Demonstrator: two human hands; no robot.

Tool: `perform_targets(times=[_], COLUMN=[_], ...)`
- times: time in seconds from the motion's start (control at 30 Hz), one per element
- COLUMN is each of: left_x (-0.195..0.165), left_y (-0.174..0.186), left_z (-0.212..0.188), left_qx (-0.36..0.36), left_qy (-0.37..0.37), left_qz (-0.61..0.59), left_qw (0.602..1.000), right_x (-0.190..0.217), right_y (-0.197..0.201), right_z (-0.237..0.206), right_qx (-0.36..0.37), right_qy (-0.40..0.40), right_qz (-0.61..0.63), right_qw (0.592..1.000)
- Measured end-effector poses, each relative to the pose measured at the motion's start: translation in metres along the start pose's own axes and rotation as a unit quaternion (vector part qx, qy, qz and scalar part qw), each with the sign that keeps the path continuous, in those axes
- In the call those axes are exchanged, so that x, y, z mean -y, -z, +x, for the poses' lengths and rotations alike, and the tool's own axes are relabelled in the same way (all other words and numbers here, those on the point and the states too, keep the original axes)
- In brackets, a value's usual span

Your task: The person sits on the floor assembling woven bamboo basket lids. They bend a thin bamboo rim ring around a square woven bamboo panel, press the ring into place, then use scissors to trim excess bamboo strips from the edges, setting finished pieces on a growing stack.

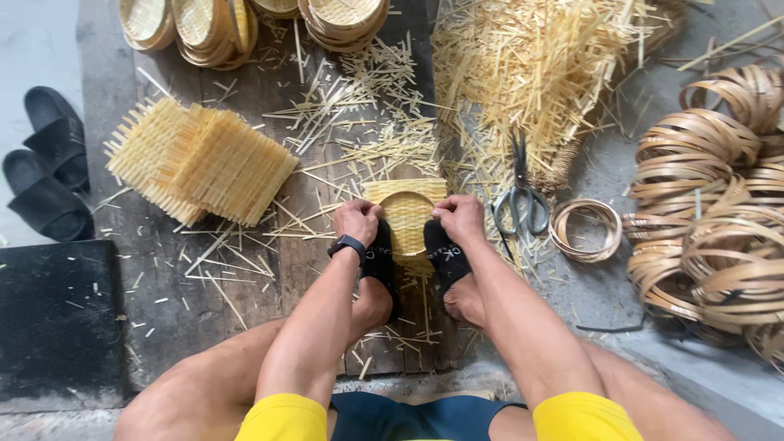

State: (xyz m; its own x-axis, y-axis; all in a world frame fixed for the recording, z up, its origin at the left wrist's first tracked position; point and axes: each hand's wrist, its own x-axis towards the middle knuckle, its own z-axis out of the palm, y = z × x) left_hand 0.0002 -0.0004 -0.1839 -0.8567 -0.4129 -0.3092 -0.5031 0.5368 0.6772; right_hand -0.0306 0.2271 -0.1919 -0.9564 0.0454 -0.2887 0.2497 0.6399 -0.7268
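A small woven bamboo mat [406, 214] with a round hoop pressed into it lies on the wooden floor between my feet in black socks. My left hand [357, 219] grips its left edge, a black watch on that wrist. My right hand [459, 216] grips its right edge. Both hands have their fingers curled tight on the mat's rim. My toes press on the near edge of the mat.
A stack of flat woven squares [200, 160] lies to the left. Finished round baskets [214, 28] sit at the top. Scissors [520, 196] and a loose bamboo ring [584, 229] lie right, beside a pile of rings [714, 212]. Bamboo offcuts [531, 61] and black slippers [45, 163] are around.
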Motion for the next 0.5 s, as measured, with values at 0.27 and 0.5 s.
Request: perform_targets(times=[0.27,0.5], left_x=[0.003,-0.017], left_y=[0.011,-0.011], left_z=[0.015,0.029], left_qx=[0.097,-0.033], left_qy=[0.035,-0.475], left_qz=[0.011,0.053], left_qw=[0.995,0.878], right_x=[0.011,0.032], right_y=[-0.001,-0.073], right_z=[-0.009,-0.108], right_qx=[-0.046,0.119], right_qy=[0.078,-0.429], right_qz=[-0.028,0.390], right_qw=[0.996,0.806])
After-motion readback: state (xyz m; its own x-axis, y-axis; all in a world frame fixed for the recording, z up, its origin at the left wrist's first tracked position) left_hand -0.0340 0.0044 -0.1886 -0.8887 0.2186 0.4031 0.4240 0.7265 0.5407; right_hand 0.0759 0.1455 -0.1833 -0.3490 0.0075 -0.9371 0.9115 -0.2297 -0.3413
